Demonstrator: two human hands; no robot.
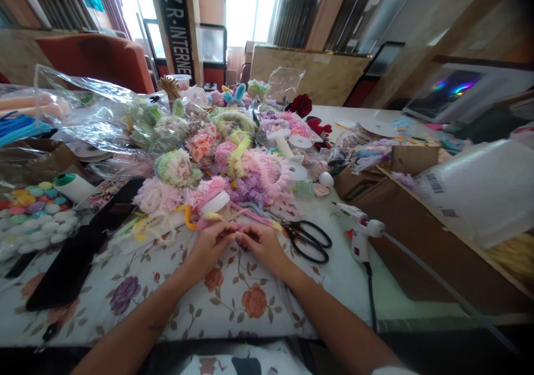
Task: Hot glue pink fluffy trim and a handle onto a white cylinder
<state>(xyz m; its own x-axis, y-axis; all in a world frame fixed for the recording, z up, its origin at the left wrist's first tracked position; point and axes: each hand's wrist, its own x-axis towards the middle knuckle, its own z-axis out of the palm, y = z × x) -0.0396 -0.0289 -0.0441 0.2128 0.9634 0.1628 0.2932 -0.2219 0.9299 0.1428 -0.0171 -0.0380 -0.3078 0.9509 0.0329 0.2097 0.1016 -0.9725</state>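
Observation:
My left hand and my right hand meet fingertip to fingertip above the floral tablecloth. Both are closed in a pinch; whatever lies between the fingers is too small to make out. Just behind them are a pink and yellow fuzzy strip and a white spool. To the right of my right hand lie black-handled scissors, their blades partly covered by strips. A yellow fuzzy piece curls beyond my left hand.
A heap of pastel yarn and trims fills the table's middle. A white glue gun with its cord stands right, beside a cardboard box. At left are a black phone-like slab, a bag of pompoms and a thread cone.

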